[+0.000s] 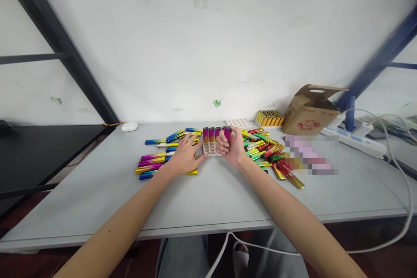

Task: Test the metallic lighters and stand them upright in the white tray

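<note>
Pale slotted tray (pixel 211 151) sits centre frame on the grey desk (pixel 208 200), w/ a back row of glossy purple-to-gold lighters (pixel 215 134) standing upright in it; front slots bare. Right hand (pixel 230 147) is curled, grip pinching one lighter at the row's right end. Left hand (pixel 185 156) lies flat, fingers spread, on loose metallic lighters (pixel 156 160) left of tray. More lie piled right of it (pixel 265 150). Upper right: second tray (pixel 239 123), gold lighters packed upright (pixel 269 118), open cardboard box (pixel 309 110), contents hidden. One patch is blurred.
</note>
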`<state>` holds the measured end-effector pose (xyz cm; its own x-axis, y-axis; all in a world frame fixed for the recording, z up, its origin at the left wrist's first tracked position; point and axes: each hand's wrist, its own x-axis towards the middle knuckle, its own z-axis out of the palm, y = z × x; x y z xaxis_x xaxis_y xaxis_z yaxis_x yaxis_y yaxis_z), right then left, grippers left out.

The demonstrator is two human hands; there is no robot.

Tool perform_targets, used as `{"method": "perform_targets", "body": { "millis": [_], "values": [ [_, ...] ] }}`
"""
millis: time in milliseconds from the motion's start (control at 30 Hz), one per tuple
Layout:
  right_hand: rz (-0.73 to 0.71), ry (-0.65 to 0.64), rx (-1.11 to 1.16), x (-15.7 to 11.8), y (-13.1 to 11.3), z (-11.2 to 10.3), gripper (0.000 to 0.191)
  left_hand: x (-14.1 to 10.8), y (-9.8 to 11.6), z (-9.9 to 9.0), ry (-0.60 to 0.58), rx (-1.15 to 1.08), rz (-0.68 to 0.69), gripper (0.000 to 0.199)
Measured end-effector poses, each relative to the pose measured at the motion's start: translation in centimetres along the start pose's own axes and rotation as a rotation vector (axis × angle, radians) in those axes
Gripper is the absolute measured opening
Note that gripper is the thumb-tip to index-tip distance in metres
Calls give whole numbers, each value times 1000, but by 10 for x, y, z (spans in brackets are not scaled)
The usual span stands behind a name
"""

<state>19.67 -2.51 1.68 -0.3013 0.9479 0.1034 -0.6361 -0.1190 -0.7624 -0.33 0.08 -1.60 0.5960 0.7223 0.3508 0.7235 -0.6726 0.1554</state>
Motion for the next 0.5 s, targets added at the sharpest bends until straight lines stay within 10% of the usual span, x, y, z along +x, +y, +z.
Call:
{"method": "perform_targets", "body": {
  "millis": [500],
  "values": [
    [67,-83,-108,-2,-4,1,45,-1,2,2,8,-16,-9,52]
  ]
}}
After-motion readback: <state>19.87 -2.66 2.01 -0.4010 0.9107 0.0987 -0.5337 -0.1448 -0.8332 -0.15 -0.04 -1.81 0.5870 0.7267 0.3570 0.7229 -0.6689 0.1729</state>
